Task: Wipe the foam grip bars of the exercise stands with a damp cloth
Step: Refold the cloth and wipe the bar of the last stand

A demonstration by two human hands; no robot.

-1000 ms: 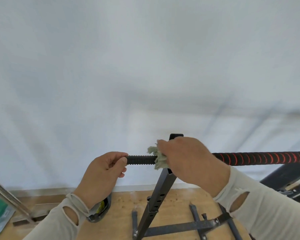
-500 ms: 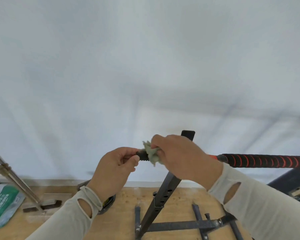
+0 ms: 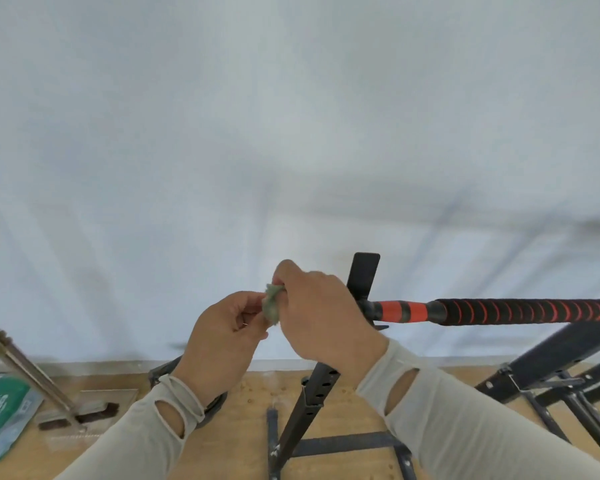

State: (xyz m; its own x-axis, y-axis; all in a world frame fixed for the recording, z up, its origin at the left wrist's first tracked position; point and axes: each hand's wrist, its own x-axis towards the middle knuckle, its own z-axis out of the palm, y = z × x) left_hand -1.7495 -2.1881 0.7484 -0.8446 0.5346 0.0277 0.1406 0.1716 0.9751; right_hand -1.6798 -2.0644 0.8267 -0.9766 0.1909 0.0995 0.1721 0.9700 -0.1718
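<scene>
Foam grip bar [image 3: 520,311] runs level, left to right; both hands [image 3: 291,323] pinch the cloth [image 3: 272,306].

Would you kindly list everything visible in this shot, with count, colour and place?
cloth: one, pale green, bunched between both hands at the bar's left end
grip bar: one, black foam with red stripes, running right from the hands; an orange and black section nearest the upright
upright: one, black with holes, under the right hand, going down to the base
base: black flat bars on the floor
second stand: black, at the right edge
bag: one, green and white, bottom left
metal pole: one, slanted, left
floor: wood, tan
wall: white
left hand: holds the cloth
right hand: grips the cloth
sleeves: two, beige, with slits
</scene>
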